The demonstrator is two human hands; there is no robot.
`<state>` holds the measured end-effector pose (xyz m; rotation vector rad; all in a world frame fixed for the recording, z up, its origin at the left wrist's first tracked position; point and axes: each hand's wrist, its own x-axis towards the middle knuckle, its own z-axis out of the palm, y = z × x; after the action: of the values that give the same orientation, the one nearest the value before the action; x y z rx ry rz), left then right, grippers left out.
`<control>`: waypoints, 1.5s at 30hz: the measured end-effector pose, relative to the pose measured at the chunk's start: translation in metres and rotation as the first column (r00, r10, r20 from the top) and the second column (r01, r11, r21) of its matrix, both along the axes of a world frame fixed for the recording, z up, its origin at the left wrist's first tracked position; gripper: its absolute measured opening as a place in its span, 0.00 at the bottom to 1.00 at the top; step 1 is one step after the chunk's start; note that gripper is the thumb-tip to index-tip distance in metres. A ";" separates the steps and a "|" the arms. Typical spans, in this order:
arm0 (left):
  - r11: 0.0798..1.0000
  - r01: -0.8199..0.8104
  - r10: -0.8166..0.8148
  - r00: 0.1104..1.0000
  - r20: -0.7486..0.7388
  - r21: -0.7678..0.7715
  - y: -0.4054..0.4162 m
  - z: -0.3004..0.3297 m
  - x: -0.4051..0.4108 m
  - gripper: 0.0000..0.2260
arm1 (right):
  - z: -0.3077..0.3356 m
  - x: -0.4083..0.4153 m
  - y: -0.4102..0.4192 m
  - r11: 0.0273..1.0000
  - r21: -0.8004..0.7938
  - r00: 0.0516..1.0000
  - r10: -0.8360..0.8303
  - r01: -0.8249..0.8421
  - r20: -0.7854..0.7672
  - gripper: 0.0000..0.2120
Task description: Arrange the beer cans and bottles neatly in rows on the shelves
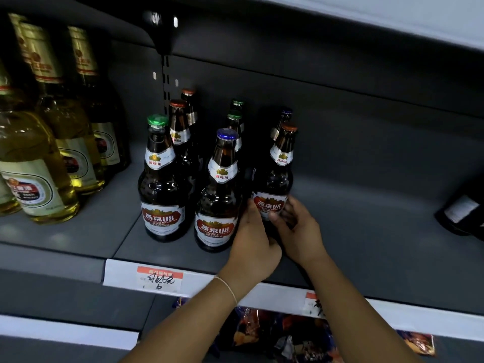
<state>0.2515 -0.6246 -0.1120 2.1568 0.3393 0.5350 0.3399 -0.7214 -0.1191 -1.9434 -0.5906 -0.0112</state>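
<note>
Hands cup one orange-capped brown beer bottle (pixel 277 179) upright on the grey shelf (pixel 366 231): left hand (pixel 252 242) and right hand (pixel 298 231) curl around its base. Beside it stand a blue-capped bottle (pixel 220 195) and a green-capped bottle (pixel 161 184); clear bottles of yellow liquid (pixel 39 163) fill the left.

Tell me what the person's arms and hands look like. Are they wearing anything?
Both forearms are bare, with no sleeves showing, and both hands are bare too, without gloves. The left hand has a thin, pale string bracelet around its wrist. The right hand and its wrist show nothing worn: no watch, ring or band that I can see.
</note>
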 end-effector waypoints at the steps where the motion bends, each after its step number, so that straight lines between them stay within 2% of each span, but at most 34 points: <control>1: 1.000 0.002 -0.002 1.000 -0.007 0.012 -0.001 0.000 0.000 0.39 | 0.000 0.000 0.000 1.000 0.008 1.000 0.005 -0.004 -0.008 0.22; 7: 0.997 0.022 -0.018 0.998 -0.059 0.075 -0.012 -0.001 -0.008 0.38 | 0.002 0.007 -0.007 0.998 0.007 0.996 0.055 -0.055 -0.068 0.21; 10: 0.994 0.052 -0.047 0.998 -0.052 0.101 -0.026 0.003 -0.016 0.37 | 0.009 0.017 -0.021 1.000 -0.011 0.999 -0.019 0.018 -0.047 0.19; 12: 0.992 0.053 -0.052 0.999 -0.004 0.111 -0.039 0.010 -0.020 0.35 | 0.016 0.025 -0.037 0.996 0.013 0.996 -0.082 0.083 -0.024 0.18; 15: 0.990 0.047 -0.063 0.991 0.118 0.130 -0.062 0.027 -0.014 0.32 | 0.029 0.035 -0.071 0.985 0.095 0.988 -0.135 0.141 -0.068 0.19; 19: 0.982 0.078 -0.119 0.963 0.241 0.172 -0.104 0.049 0.025 0.24 | 0.047 0.047 -0.130 0.966 0.157 0.978 -0.197 0.205 -0.064 0.14; 26: 0.949 0.254 -0.296 0.923 0.248 0.186 -0.196 0.086 0.110 0.19 | 0.069 0.074 -0.234 0.928 0.266 0.965 -0.257 0.263 -0.055 0.12; 30: 0.938 0.296 -0.336 0.903 0.268 0.179 -0.243 0.094 0.142 0.18 | 0.074 0.093 -0.293 0.901 0.258 0.930 -0.368 0.349 0.025 0.12; 37: 0.889 0.418 -0.455 0.854 0.252 0.188 -0.321 0.097 0.176 0.18 | 0.079 0.115 -0.381 0.798 0.309 0.814 -0.571 0.518 0.108 0.12; 42: 0.843 0.507 -0.537 0.816 0.215 0.181 -0.363 0.097 0.194 0.18 | 0.082 0.135 -0.449 0.608 0.371 0.558 -0.793 0.702 0.243 0.16; 45: 0.812 0.559 -0.583 0.793 0.179 0.167 -0.384 0.095 0.202 0.19 | 0.079 0.146 -0.482 0.529 0.323 0.463 -0.847 0.785 0.262 0.18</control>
<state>0.4539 -1.0082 -0.0172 2.1283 -0.4766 0.4363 0.4859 -1.2030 -0.0400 -1.8910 0.1852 -1.0740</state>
